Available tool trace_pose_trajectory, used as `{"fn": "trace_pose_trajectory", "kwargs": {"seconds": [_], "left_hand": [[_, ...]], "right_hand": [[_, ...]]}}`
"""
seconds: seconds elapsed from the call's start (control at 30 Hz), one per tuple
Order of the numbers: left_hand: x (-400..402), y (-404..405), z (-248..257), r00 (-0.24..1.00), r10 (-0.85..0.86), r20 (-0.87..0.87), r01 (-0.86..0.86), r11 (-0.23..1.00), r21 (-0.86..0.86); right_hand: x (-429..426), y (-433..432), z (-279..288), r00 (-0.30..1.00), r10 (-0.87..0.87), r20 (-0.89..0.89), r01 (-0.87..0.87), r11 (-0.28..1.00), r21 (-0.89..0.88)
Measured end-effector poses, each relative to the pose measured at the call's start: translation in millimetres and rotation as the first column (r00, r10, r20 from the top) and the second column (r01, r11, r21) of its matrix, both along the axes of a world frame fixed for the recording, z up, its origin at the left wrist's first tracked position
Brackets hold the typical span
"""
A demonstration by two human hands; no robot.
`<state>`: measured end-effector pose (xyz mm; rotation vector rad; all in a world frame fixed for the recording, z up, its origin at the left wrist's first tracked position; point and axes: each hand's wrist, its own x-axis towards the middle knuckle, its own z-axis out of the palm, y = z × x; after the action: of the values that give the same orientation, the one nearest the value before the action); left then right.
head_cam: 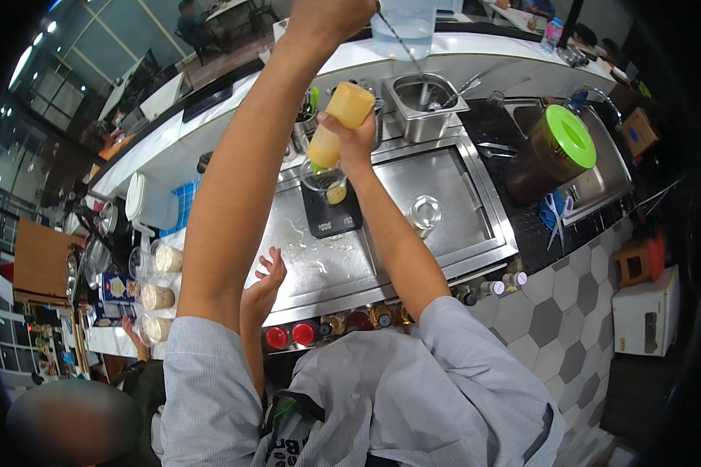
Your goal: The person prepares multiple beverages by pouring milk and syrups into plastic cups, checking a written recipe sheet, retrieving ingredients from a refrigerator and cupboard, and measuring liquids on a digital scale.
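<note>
My right hand (359,137) is wrapped around an upside-down squeeze bottle of yellow liquid (325,146), its green tip at the mouth of a clear plastic cup (314,175). The cup appears tilted, with yellow contents at one end, over a black digital scale (331,220) with a lit display. Raised at the top edge, my left hand (342,17) is closed on the upper end of a long twisted bar spoon (398,38). The spoon reaches down towards a square steel container (426,122) holding water and other utensils.
A metal jigger or can (425,215) stands on the steel counter. On the right are a green-lidded pitcher (569,137), scissors (555,219) and a sink (610,169). A co-worker's hand (271,283) is beside my left forearm; filled cups (158,296) stand at left.
</note>
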<state>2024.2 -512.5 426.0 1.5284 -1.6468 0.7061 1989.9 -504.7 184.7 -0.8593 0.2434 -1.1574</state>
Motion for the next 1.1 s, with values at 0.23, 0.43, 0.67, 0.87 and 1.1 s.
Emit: {"fn": "trace_pose_trajectory", "kwargs": {"seconds": [0.23, 0.43, 0.67, 0.87, 1.1], "left_hand": [[17.2, 1.9, -64.7, 0.995, 0.096, 0.019, -0.097, 0.990, 0.098], [2.3, 25.5, -41.4, 0.992, 0.100, -0.083, -0.102, 0.995, -0.013], [-28.0, 176.3, -23.6, 0.980, 0.020, 0.200, -0.057, 0.981, 0.183], [-37.7, 404.4, -158.9, 0.783, 0.281, 0.555, -0.411, 0.904, 0.121], [0.6, 500.3, -128.8, 0.298, 0.708, 0.640, -0.740, 0.595, -0.313]], "right_hand": [[7.3, 13.1, 3.8, 0.998, 0.006, 0.061, -0.007, 1.000, 0.022], [6.4, 17.0, 10.6, 0.997, 0.027, 0.072, -0.027, 1.000, 0.004], [10.2, 5.0, -3.3, 1.000, 0.007, 0.020, -0.007, 1.000, 0.010], [6.2, 9.1, 9.4, 0.998, -0.017, 0.053, 0.024, 0.991, -0.130], [1.7, -6.6, 8.4, 0.990, -0.086, -0.113, 0.038, 0.929, -0.369]]}}
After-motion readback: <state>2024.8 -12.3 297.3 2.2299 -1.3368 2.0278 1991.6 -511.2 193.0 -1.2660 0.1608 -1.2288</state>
